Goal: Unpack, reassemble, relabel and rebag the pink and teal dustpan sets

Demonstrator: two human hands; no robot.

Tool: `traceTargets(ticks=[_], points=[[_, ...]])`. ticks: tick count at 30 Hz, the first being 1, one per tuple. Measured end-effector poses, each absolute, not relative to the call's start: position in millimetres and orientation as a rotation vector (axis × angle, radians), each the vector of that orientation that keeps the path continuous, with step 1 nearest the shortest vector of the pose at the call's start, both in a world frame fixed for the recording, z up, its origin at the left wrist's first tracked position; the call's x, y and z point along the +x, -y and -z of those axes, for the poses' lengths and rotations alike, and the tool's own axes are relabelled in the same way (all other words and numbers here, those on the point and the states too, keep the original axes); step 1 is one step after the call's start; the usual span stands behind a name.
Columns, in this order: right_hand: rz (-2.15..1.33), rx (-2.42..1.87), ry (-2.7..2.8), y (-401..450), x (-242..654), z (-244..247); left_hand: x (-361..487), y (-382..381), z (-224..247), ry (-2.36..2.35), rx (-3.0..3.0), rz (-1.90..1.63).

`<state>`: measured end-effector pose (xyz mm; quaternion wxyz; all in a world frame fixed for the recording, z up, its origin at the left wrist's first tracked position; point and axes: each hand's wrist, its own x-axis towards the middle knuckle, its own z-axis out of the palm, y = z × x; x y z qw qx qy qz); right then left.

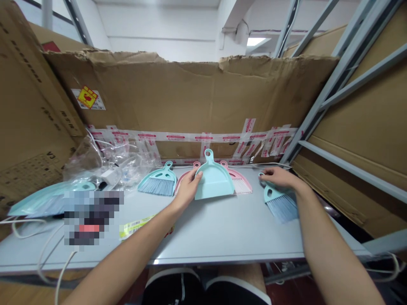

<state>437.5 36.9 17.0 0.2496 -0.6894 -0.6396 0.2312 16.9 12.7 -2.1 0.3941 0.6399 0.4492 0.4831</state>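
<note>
My left hand [188, 186] grips the left edge of a mint-green dustpan [214, 180], which is held tilted up with its handle pointing away from me. Over at the right, the fingers of my right hand [275, 176] close around the handle end of a mint hand brush [280, 203], whose blue bristles point down toward the table. Behind the dustpan lies a pink dustpan and brush set [241, 180], partly covered. A mint dustpan with a blue-bristled brush [159, 182] rests to the left of my left hand.
Clear plastic bags [127, 163] and more mint dustpans [41, 197] crowd the left side of the table [229, 233]. A yellow-green packet [135, 226] lies beneath my left forearm. Cardboard [190, 97] walls the back, and a grey metal frame [318, 101] stands at right.
</note>
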Motion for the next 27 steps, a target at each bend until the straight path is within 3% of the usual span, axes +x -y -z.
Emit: traceTargets(ticks=[4, 12, 27], points=[[-0.996, -1.505, 1.549, -20.0, 417.5, -36.0, 18.7, -11.1, -0.8, -1.171, 1.624, -1.260], [-1.310, -1.081, 1.383, -13.2, 334.0, -26.2, 25.5, -3.7, 6.1, -1.056, 1.743, -1.155], [-0.545, -0.967, 1.667, 3.5, 274.4, -15.7, 32.6, 14.1, 1.7, -0.937, 1.918, -0.795]])
